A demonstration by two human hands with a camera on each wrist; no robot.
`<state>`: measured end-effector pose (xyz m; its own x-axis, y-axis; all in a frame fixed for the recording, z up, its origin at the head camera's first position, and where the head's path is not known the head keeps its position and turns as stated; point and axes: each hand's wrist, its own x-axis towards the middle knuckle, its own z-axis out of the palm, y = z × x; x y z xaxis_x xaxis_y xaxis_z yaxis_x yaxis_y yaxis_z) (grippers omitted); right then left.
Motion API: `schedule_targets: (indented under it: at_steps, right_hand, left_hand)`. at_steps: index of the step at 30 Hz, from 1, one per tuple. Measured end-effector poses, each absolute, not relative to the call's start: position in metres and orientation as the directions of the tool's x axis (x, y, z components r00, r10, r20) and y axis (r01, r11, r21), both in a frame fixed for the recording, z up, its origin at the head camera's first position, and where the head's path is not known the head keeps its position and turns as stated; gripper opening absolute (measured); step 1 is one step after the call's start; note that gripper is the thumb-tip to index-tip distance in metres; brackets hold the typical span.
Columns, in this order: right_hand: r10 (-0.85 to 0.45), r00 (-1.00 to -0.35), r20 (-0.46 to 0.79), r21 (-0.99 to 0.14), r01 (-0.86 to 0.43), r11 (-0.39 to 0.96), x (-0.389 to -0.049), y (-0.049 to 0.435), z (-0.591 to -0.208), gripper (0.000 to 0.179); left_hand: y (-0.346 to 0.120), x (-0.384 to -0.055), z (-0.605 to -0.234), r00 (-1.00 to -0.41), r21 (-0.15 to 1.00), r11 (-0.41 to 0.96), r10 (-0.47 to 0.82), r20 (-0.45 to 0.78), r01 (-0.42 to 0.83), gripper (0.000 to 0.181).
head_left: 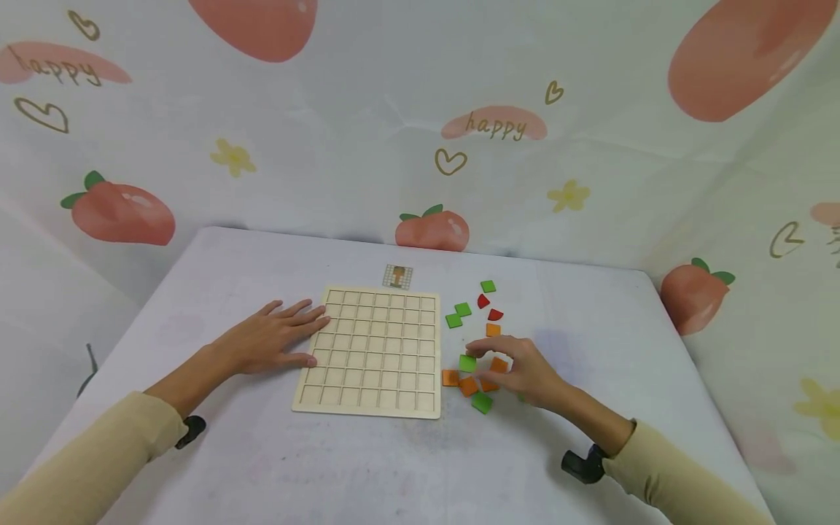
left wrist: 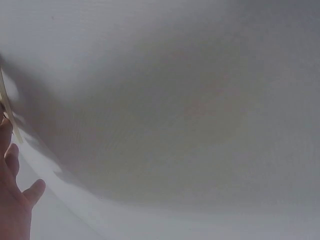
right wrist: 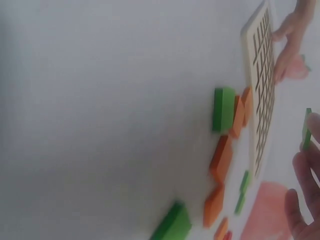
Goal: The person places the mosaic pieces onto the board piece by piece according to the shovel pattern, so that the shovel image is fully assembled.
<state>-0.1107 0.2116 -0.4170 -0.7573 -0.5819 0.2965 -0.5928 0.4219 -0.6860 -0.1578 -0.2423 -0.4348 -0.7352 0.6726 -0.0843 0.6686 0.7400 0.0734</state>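
Green square in a pinch: thumb and fingertip of the right hand grip the piece just off the right side of a pale gridded board, above a scatter of loose pieces, as I follow from a remote station. Through the right wrist camera, I see the square nearly edge-on, apparently raised off the white tabletop.

On the opposite side, the left hand reaches over the board's left edge, fingers spread. Orange squares cluster below and around the right hand, the leftmost just beside the board; other green squares and two red wedges lie farther off, near a small picture card at the board's far edge.

Good handling here, I judge, calls for a light pinch on opposite edges, leaving the underside free to sit flat. I would lift straight up before any sideways move, because the orange squares are close enough to be nudged. If the piece goes onto the board, I would level it over one cell first and part the fingers only once it lies flat between the ridges. Gentle pressure from the left hand should keep the board from sliding. My left wrist view is mostly pale blur, so I would trust the head view for alignment.
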Motion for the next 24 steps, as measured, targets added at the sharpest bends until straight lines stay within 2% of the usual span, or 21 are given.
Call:
schedule_targets:
  at_steps: [8,12,24]
  right_hand:
    - [-0.633,-0.704,0.321,-0.688,-0.633,0.355,-0.11,0.187,-0.425,0.038]
    - [-0.668,-0.679,0.303,-0.655,-0.658,0.371,-0.107,0.176,-0.43,0.039]
    - [-0.694,-0.694,0.19,-0.653,-0.617,0.439,-0.101,0.149,-0.434,0.039]
  left_hand:
    - [-0.242,-0.158,-0.434,-0.733,0.087,0.737,0.676,-0.079,0.671,0.079]
    - [-0.242,-0.157,-0.436,-0.735,0.087,0.74,0.673,-0.086,0.667,0.08]
    - [-0.243,-0.156,-0.435,-0.73,0.058,0.734,0.679,-0.073,0.677,0.079]
